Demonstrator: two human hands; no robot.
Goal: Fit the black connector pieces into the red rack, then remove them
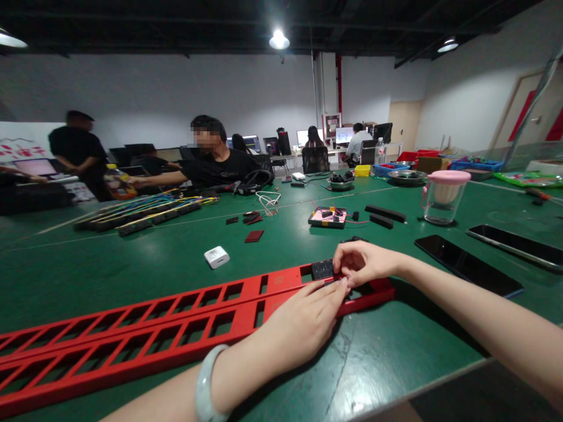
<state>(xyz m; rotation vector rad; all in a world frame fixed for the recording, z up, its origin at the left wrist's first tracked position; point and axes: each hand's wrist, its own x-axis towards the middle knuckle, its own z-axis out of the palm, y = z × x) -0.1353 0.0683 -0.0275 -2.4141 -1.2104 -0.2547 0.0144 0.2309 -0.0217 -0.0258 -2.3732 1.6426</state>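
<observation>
The left hand [303, 321] lies flat across the red frame [245, 315], probably steadying it on the table [145, 269]; the right hand [365, 262] curls beside a black block [322, 269], its grip impossible to tell.

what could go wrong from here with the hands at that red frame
The left hand and right hand crowd one end of the long red slotted frame, so they might jostle the black rectangular block there. The right forearm appears close to the nearer black rectangular phone and could nudge it.
</observation>
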